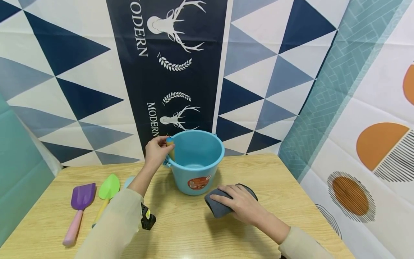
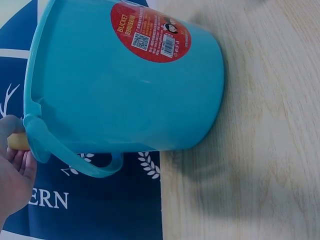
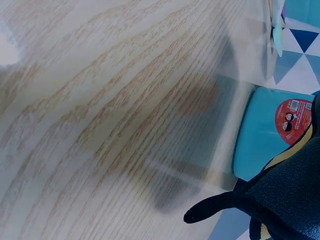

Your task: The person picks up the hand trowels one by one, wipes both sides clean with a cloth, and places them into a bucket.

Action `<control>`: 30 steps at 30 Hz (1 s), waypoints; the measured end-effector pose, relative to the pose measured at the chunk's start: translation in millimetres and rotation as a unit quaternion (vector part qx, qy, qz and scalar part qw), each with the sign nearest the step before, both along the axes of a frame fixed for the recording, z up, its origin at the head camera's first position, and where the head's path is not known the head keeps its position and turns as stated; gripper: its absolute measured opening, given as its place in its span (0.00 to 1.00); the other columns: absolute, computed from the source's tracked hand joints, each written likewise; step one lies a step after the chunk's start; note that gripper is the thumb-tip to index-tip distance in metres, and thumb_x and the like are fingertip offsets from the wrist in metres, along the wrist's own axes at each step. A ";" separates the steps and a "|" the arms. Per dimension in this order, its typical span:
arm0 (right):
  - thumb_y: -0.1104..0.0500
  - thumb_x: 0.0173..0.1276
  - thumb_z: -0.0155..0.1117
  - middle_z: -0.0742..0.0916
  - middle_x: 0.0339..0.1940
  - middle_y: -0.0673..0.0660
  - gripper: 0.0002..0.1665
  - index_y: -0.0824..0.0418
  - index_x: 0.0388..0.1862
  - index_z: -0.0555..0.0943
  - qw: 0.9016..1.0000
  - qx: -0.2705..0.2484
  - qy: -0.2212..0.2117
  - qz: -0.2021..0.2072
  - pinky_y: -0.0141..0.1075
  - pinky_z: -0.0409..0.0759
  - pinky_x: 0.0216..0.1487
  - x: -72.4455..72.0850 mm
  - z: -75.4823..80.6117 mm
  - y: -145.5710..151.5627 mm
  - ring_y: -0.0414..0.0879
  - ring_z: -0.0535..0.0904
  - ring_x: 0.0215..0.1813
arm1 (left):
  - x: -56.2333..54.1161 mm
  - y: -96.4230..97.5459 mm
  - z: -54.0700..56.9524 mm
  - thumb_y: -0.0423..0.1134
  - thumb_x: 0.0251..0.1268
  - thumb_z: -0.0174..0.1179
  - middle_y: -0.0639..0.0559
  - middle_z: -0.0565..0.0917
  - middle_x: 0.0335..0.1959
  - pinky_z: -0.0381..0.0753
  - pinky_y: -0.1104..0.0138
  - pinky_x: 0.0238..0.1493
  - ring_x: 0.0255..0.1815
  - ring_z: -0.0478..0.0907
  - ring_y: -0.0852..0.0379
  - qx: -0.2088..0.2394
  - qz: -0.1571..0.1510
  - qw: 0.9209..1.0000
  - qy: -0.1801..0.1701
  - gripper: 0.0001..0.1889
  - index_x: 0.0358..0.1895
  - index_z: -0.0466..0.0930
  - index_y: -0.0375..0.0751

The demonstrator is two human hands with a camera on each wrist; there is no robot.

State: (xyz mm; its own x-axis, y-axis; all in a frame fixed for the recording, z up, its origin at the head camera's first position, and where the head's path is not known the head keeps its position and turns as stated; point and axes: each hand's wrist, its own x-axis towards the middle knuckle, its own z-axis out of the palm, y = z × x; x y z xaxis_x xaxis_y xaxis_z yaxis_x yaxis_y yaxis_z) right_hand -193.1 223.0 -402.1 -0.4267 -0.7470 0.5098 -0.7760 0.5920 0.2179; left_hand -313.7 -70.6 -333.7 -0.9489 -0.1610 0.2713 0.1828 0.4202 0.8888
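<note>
A light blue bucket (image 1: 194, 178) stands upright on the table, its red oval label facing the front. At the bucket's left rim, my left hand (image 1: 156, 153) pinches a yellow handle with a blue end (image 1: 171, 151). That handle points down inside the bucket; its lower part is hidden by the wall. In the left wrist view, a bit of the yellow handle (image 2: 19, 142) shows between the fingers. To the right of the bucket, my right hand (image 1: 242, 203) grips a dark grey folded cloth (image 1: 220, 208) with black edging, raised over its shadow.
On the left of the wooden table (image 1: 181, 237) lie a purple shovel (image 1: 82, 198) with a pink handle and a green trowel (image 1: 109, 187) with a yellow handle. A light blue piece (image 1: 128, 181) is partly behind the left forearm. Patterned sheets (image 1: 255, 72) hang at the back and sides.
</note>
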 end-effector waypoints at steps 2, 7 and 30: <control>0.60 0.39 0.80 0.81 0.54 0.56 0.45 0.44 0.60 0.74 1.000 -0.001 0.001 0.001 0.44 0.79 0.43 -0.2 -0.3 0.0 0.49 0.79 0.50 | -0.3 0.2 -0.2 0.36 0.54 0.65 0.40 0.81 0.43 0.79 0.62 0.47 0.44 0.77 0.50 0.000 -0.001 1.000 -0.001 0.20 0.52 0.79 0.35; 0.60 0.39 0.80 0.81 0.54 0.56 0.45 0.44 0.60 0.74 1.000 0.002 -0.003 0.000 0.44 0.79 0.43 -0.5 -0.9 -0.3 0.49 0.79 0.50 | 1.2 -0.7 -0.9 0.36 0.54 0.64 0.40 0.81 0.42 0.79 0.61 0.46 0.43 0.78 0.49 0.002 -0.003 1.000 0.007 0.20 0.51 0.79 0.34; 0.61 0.39 0.80 0.81 0.54 0.57 0.45 0.45 0.60 0.74 1.000 0.003 -0.020 -0.008 0.45 0.79 0.43 -1.9 4.5 -1.3 0.50 0.79 0.51 | 4.4 -7.0 -0.2 0.37 0.54 0.66 0.41 0.82 0.41 0.79 0.66 0.43 0.41 0.78 0.51 -0.003 -0.016 1.000 0.014 0.20 0.51 0.80 0.36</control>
